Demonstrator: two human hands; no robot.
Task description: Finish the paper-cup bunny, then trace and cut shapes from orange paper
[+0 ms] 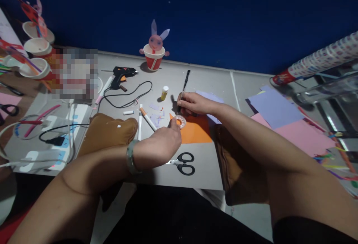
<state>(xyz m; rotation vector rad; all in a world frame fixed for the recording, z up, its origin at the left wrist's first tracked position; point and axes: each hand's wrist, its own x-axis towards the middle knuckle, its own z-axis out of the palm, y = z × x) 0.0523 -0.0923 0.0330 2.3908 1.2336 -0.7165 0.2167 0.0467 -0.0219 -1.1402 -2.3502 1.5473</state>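
Observation:
My right hand (197, 103) is closed around a black pen (186, 79), whose upper end points away from me. Beneath it lies a sheet of orange paper (198, 134). The fingers of my left hand (162, 143) are on a small, pale ring that looks like a roll of tape (182, 121), flat on that paper. The pen's tip is hidden behind my right fingers. Close to my left wrist lie black-handled scissors (186, 163), their blades partly covered by my hand. A small yellow bottle with a white cap (165, 92) stands beyond my hands, beside purple paper scraps (156, 119).
A black glue gun (123, 75) with a looping cord lies left of centre. Behind stands a paper cup with a rabbit figure (153, 55). Power strips (60, 143) and cables crowd the left; purple paper (275, 104) and stacked cups (316, 59) are right. Brown cushions (107, 132) flank the work area.

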